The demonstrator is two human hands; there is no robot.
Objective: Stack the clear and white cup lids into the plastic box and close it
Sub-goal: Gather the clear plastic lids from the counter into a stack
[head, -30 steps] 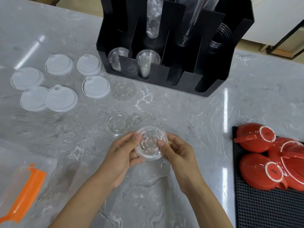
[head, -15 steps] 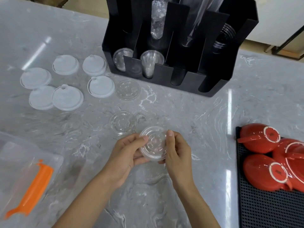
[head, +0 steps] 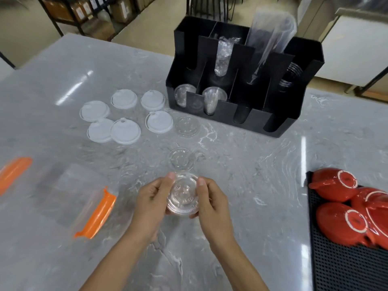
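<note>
clear cup lid (head: 182, 196) hovering above the desk (head: 252, 164) | left hand (head: 152, 197) and right hand (head: 212, 199) fingers pinching its opposite rims | likely featherlight, thin, slippery, crushable | gripping the stiffer rim looks safest

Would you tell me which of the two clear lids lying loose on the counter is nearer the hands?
The clear lid just beyond the fingertips of both hands; the other clear lid lies farther off, beside the white lids near the black organiser.

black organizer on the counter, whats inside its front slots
The black organizer shows clear cups in its two left front slots. The other front slots look dark; their contents are hidden by the dividers.
</note>
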